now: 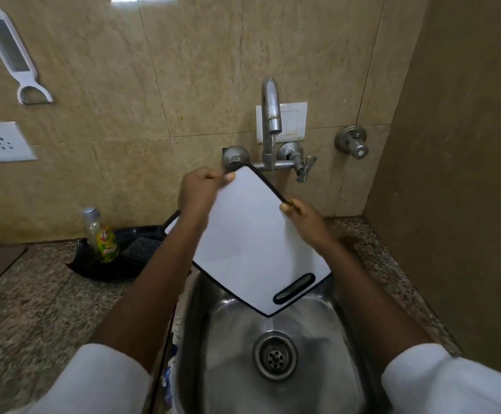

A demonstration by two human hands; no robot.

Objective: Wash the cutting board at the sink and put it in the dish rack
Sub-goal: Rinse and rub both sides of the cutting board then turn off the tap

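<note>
A white cutting board (252, 243) with a dark rim and a slot handle near its lower corner is held tilted above the steel sink (327, 321). My left hand (198, 189) grips its upper left edge, thumb on the face. Along the right edge, my right hand (306, 219) holds on with the thumb on top. The board's top corner sits just under the curved tap (271, 115). I cannot tell whether water is running from the tap. A black dish rack (142, 249) stands on the counter left of the sink, partly behind my left arm.
A bottle of dish soap (106, 243) and a clear bottle (91, 219) stand in the rack. A wall valve (352, 141) is at the right. A white grater (10, 55) hangs at upper left above a socket (3, 141). Speckled granite counter (34, 300) flanks the sink; a side wall closes the right.
</note>
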